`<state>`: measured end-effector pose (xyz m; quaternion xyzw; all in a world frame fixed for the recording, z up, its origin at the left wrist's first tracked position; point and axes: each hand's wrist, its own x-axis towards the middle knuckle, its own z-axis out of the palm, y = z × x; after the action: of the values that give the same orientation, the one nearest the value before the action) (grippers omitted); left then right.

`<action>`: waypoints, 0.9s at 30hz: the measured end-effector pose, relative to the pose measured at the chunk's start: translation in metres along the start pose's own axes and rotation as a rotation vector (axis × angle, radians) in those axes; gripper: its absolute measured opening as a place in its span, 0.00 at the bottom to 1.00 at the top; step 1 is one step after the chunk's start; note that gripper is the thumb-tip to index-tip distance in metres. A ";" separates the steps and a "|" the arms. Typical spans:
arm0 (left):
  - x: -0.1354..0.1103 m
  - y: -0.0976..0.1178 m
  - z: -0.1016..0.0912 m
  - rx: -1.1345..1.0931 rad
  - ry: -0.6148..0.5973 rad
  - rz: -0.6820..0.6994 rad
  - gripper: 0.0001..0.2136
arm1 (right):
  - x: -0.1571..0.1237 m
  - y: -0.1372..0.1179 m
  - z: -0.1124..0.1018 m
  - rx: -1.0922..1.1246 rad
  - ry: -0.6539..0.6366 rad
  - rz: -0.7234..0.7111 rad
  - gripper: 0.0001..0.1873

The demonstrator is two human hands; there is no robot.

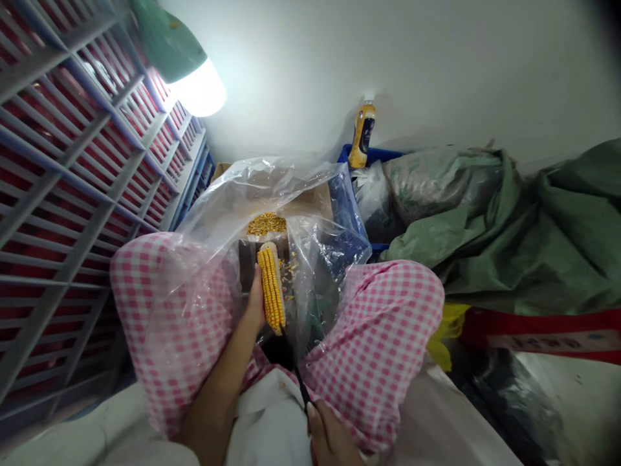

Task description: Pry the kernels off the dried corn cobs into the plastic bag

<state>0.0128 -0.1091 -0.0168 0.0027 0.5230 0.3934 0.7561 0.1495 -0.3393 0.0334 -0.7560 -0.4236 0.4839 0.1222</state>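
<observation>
An ear of corn (272,288) stands tilted in the middle of the head view, its yellow kernels in rows and a pale stripe of bare cob down its right side. My left hand (256,299) is closed around it from the left. Low in the view, my right hand (330,432) grips the handle of a thin dark tool that looks like a screwdriver (297,374). Its tip meets the lower end of the ear. Beyond the ear, loose corn kernels (266,224) lie heaped in a clear plastic bag (310,169), with more scattered to the right.
Stacked plastic crates (111,145) rise on the left under a lit lamp (194,71). At the back right, a bottle (362,133) stands by a blue bin (388,154). Green cloth (524,239) and a red bag (548,333) lie to the right. Pink checked knees (388,323) flank the bag.
</observation>
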 end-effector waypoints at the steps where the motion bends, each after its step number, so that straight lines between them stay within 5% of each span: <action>1: 0.001 0.000 -0.001 0.002 -0.003 -0.004 0.31 | 0.001 -0.001 -0.001 -0.005 -0.003 -0.001 0.41; 8: 0.004 0.000 -0.003 -0.086 0.003 -0.037 0.30 | 0.004 -0.005 0.002 -0.040 -0.053 0.042 0.30; 18: 0.007 -0.001 -0.006 -0.036 0.016 -0.034 0.31 | 0.015 -0.009 0.009 0.005 -0.176 -0.010 0.27; 27: 0.013 0.000 -0.012 -0.099 0.052 0.004 0.30 | 0.015 -0.047 -0.005 -0.226 -0.164 -0.012 0.25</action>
<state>0.0046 -0.1063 -0.0321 -0.0440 0.5222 0.4203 0.7408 0.1313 -0.2980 0.0541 -0.7203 -0.4886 0.4924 0.0042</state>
